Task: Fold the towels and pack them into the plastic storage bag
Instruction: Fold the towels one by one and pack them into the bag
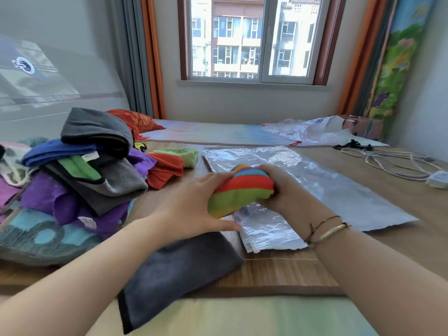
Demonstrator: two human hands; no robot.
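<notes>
Both hands' fingers (219, 177) clamped on soft striped towel (240, 190) over crinkled plastic storage bag (315, 175), beside heaped towel pile (92, 166).

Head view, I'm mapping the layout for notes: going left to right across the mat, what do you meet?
Towel pile → orange towel → left hand → striped towel → right hand → plastic storage bag → white cable

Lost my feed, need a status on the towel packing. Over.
Both hands, left and right, grip the striped towel bundle over the plastic storage bag. Not in yet. Grey towel by bag's near end.
</notes>
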